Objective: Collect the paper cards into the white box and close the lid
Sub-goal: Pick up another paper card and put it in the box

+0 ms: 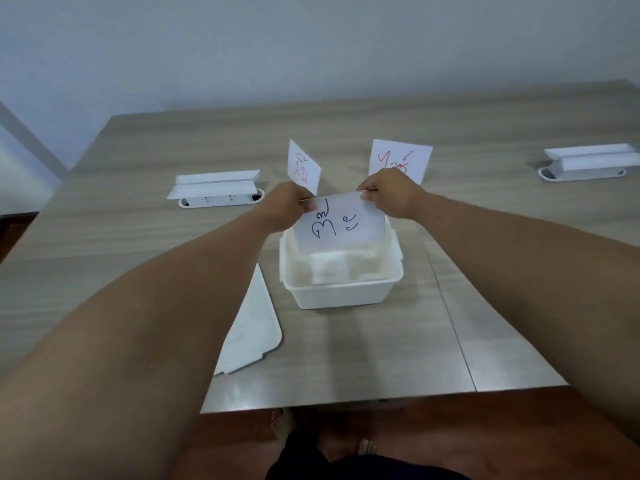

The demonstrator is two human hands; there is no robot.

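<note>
— What do the hands hold?

— Both pinch one card (341, 225), a thin white rectangular sheet with blue handwriting. The left hand (285, 206) is closed on its upper left corner, the right hand (394, 195) on its upper right corner, thumbs and fingers nipping the top edge.

— And where is the card?

— It hangs just below the two hands, upright and leaning a little, its lower edge dipped inside the box (341, 282). Whether it touches the bottom cannot be told.

— The box?

— White, smooth plastic, rectangular with rounded corners and a rolled rim. It sits open directly under the hands on the table (381, 344), a matt grey wood-grain top with a thin seam running to the right of the box. Pale shapes lie inside; what they are is unclear.

— The lid?

— The lid (252, 327) lies flat on the table nearer the person than the left hand, partly hidden beneath the left forearm. It is white, flat, with a rounded corner.

— More cards?

— Two. The left red card (303, 166) shows just beyond the left hand, the right red card (401, 157) just beyond the right hand. Both are stiff white paper with red writing. Whether they stand or are held cannot be told.

— Anything else?

— Two white, long plastic socket units with raised flaps: the left socket (216, 190) out past the left hand, the right socket (588, 162) far off to the right of the right hand.
</note>
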